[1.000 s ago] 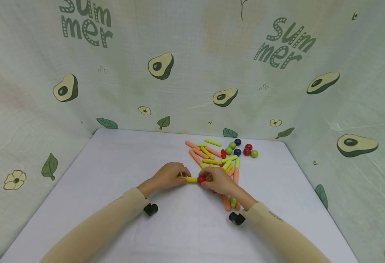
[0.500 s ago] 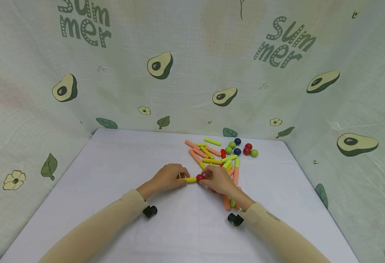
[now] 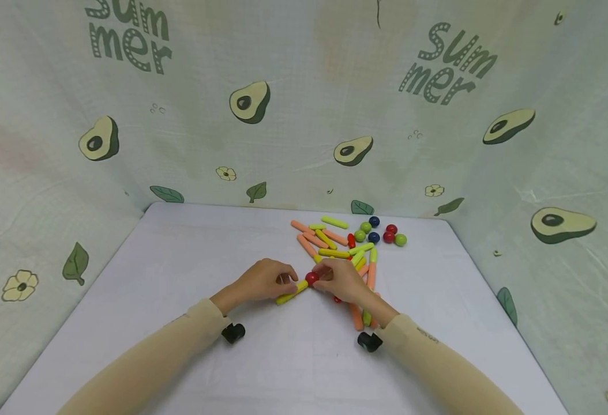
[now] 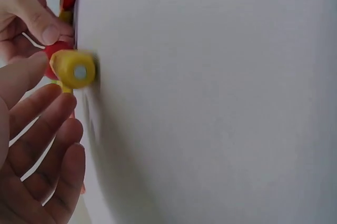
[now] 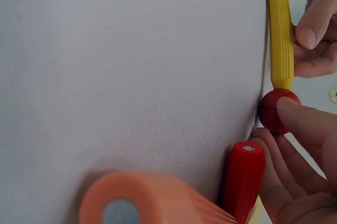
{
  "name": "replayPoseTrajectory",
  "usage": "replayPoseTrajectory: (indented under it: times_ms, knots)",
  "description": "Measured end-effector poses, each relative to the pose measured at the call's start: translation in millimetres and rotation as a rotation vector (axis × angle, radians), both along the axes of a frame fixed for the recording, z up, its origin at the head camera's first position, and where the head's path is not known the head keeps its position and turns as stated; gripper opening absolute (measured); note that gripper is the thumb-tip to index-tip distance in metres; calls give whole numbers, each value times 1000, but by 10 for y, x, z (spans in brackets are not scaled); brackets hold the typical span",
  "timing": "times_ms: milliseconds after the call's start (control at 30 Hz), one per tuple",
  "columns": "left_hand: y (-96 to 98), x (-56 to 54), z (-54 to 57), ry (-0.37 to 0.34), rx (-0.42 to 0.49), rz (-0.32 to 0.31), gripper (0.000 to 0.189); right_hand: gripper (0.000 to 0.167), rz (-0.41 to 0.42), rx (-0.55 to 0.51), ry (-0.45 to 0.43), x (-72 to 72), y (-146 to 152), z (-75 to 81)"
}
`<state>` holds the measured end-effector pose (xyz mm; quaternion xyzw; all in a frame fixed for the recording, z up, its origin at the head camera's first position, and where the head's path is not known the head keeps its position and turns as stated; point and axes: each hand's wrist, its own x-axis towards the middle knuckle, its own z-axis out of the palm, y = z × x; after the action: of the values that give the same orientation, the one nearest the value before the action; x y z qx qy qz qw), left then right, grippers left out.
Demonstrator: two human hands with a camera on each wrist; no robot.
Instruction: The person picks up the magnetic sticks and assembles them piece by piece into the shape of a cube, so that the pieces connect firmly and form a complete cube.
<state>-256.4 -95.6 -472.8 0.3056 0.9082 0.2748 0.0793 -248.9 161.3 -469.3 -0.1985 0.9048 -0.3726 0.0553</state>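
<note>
My right hand (image 3: 341, 280) pinches a red ball (image 3: 311, 279) between thumb and fingers. A yellow magnetic building rod (image 5: 281, 34) sticks out from the ball, its tip against it in the right wrist view. The rod slants toward the near left in the head view. My left hand (image 3: 262, 280) is at the rod's side with thumb and fingers spread apart, not wrapped round it. A pale round disc shows in the rod's free end (image 4: 79, 72) in the left wrist view. Close below the right fingers lies a red rod (image 5: 244, 176).
Several orange, yellow and lime rods (image 3: 335, 253) lie scattered behind and right of my hands. Green, dark blue and red balls (image 3: 389, 237) sit at the back right. An orange rod (image 5: 158, 197) is near the right wrist camera. A printed cloth (image 3: 293, 115) stands behind the table.
The yellow rod has swung from level to slanting, its free end now nearer and lower. The left fingers have loosened from it. The red ball has shifted slightly left with the right hand.
</note>
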Motion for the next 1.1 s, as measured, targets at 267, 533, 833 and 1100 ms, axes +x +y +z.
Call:
replayPoseTrajectory:
  times_ms: [267,533,833,1100]
  knots:
    - [5,-65,-26,-6,55,22,20,24,85,-58,-12,-40,-20,-10]
    - [33,-104,-45,-49,131,-6,20,23,124,-95,-46,-89,-61,-41]
    - [80,-112,-29,-83,151,13,18,21,123,-86,-37,-69,-102,-12]
    - [45,-113,-34,-71,106,23,27,24,116,28,24,-1,38,105]
